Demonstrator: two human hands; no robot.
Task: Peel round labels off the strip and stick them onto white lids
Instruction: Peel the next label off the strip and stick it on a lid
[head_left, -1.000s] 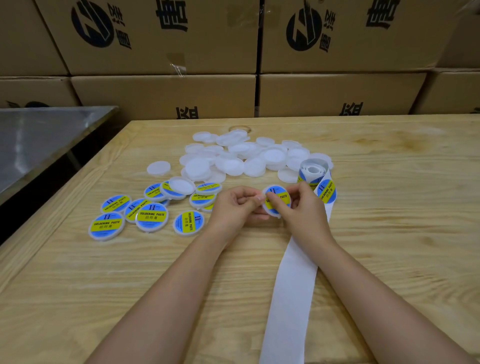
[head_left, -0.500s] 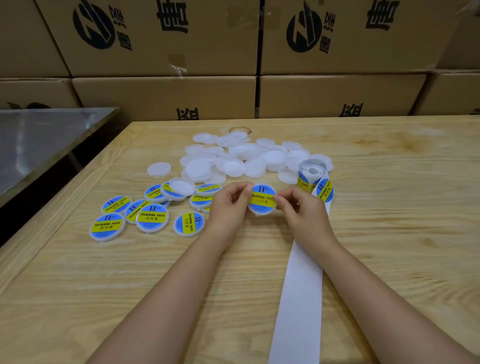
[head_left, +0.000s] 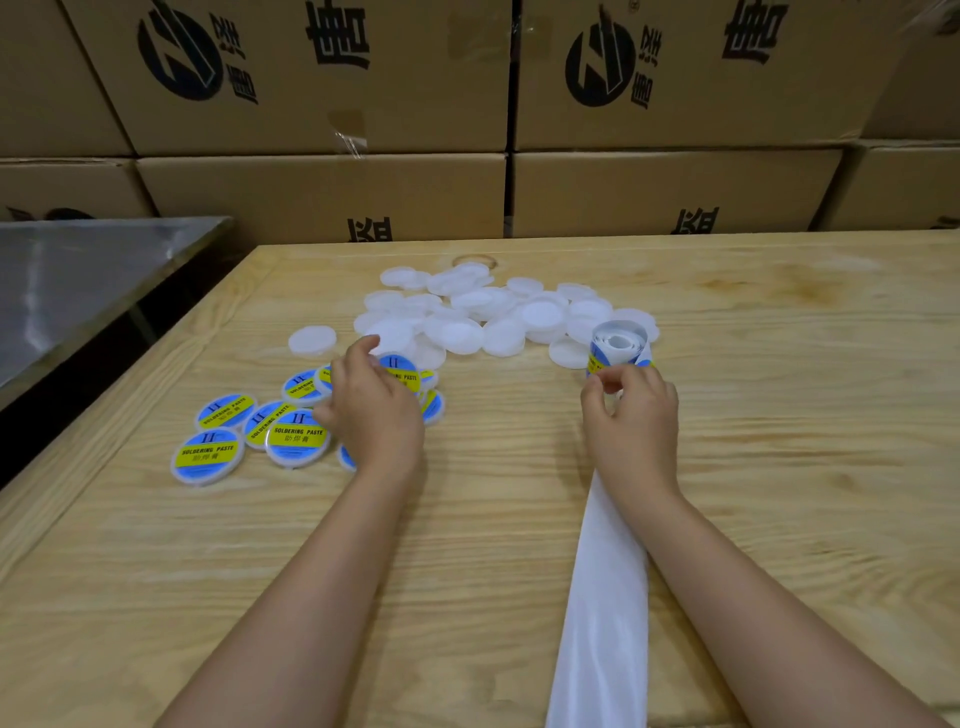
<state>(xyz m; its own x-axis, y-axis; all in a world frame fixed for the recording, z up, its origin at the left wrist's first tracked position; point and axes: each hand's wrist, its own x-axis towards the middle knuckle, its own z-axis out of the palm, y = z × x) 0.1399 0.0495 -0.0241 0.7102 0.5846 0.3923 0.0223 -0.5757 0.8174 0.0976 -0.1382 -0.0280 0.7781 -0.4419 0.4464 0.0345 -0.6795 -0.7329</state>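
Several blank white lids (head_left: 460, 332) lie heaped at the middle of the wooden table (head_left: 779, 467). To their left lie several lids with blue and yellow labels (head_left: 298, 436). My left hand (head_left: 374, 415) hovers over that group, fingers loosely curled, thumb lifted, and its fingertips touch a freshly labelled lid (head_left: 400, 370) lying on the pile. The label roll (head_left: 618, 343) stands right of the blank lids. My right hand (head_left: 631, 415) pinches the strip at the foot of the roll between thumb and forefinger. The bare white backing strip (head_left: 602, 597) runs from under that hand toward me.
One blank lid (head_left: 311, 340) lies apart, left of the heap. Stacked cardboard boxes (head_left: 322, 197) wall off the table's far edge. A steel table (head_left: 78, 280) stands to the left across a dark gap.
Both hands held the labelled lid at the centre. My left hand has carried it left onto the labelled pile, and my right hand has let go and moved right to the roll.
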